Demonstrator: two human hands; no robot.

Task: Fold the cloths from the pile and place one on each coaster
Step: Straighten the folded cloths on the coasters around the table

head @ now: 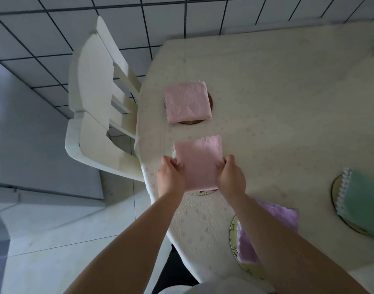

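Our left hand point(171, 175) and right hand point(230, 177) each grip a side of a folded pink cloth point(197, 164), fingers curled around its edges, thumbs on top. We hold it over a coaster point(200, 192) of which only a thin pale rim shows under the cloth's near edge; whether the cloth rests on it or hangs just above, we cannot tell.

Nearest to us, partly hidden under our right forearm, a folded purple cloth point(273, 215) lies on a pale round coaster point(232, 234) with a printed rim. To the right, a folded green cloth point(364, 200) with a white scalloped edge sits on another round coaster point(335, 187).

Beyond our hands, a second folded pink cloth point(187, 101) covers most of a brown coaster point(210, 100).

All of this lies on a table point(287, 102) under a cream cloth with small pink flowers. A white chair point(93, 98) stands at the table's left side on a tiled floor point(44, 49).
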